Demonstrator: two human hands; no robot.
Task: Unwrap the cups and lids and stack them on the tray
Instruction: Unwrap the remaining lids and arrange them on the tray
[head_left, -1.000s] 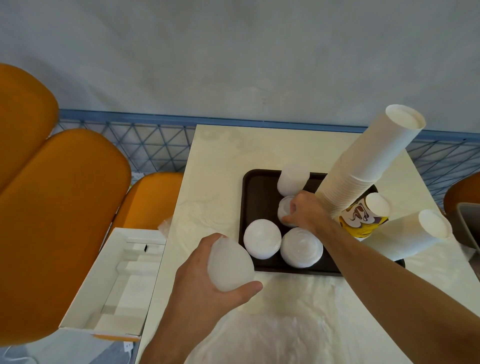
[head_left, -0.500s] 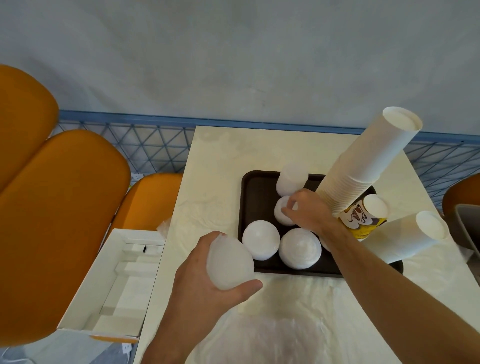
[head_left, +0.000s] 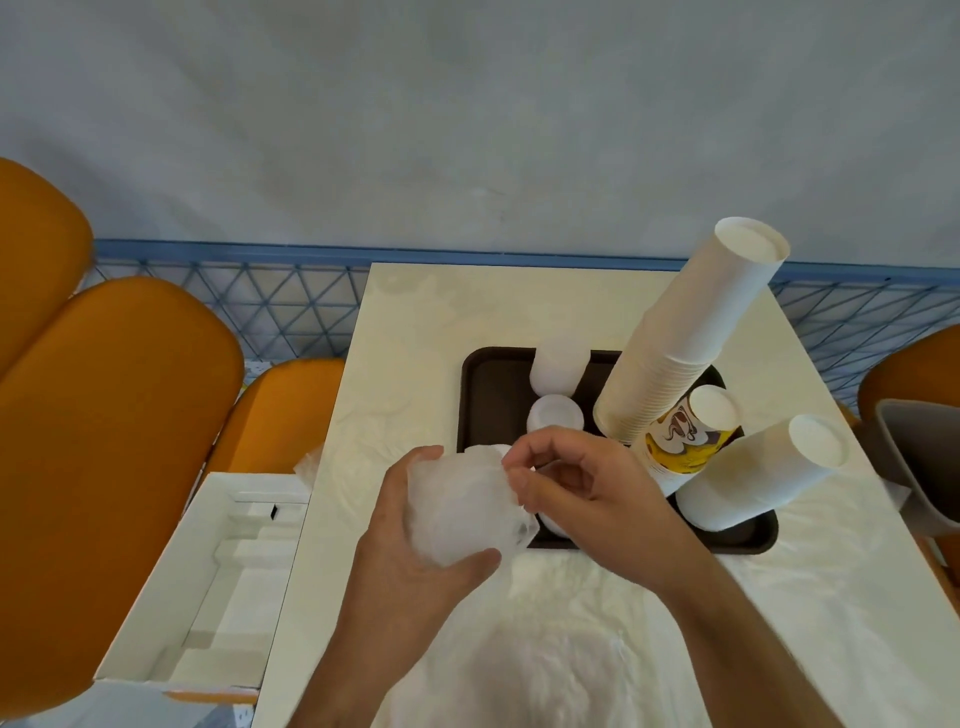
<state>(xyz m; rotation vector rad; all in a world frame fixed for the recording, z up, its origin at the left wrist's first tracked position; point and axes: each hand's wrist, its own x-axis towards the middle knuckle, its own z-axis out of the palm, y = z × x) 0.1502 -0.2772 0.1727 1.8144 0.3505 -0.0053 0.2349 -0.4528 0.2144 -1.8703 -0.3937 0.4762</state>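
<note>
My left hand (head_left: 415, 551) grips a wrapped stack of white lids (head_left: 462, 506) over the near edge of the dark brown tray (head_left: 485, 384). My right hand (head_left: 582, 488) has its fingers curled at the top right of that stack, pinching the clear wrapper. On the tray stand a tall stack of white paper cups (head_left: 691, 327), a shorter white cup stack (head_left: 763, 473), a printed yellow cup stack (head_left: 685, 441) and two lid stacks (head_left: 556, 413) at the back. Other lid stacks on the tray are hidden behind my hands.
Clear plastic wrap (head_left: 545, 665) lies on the cream table (head_left: 415, 322) in front of me. An open white cardboard box (head_left: 218, 571) sits to the left on an orange chair (head_left: 109, 441). A grey bin (head_left: 919, 462) stands at the right edge. A blue mesh fence (head_left: 291, 306) runs behind.
My right hand left the lid stacks on the tray and came back to the wrapped stack. My left hand raised that stack toward the tray's near edge.
</note>
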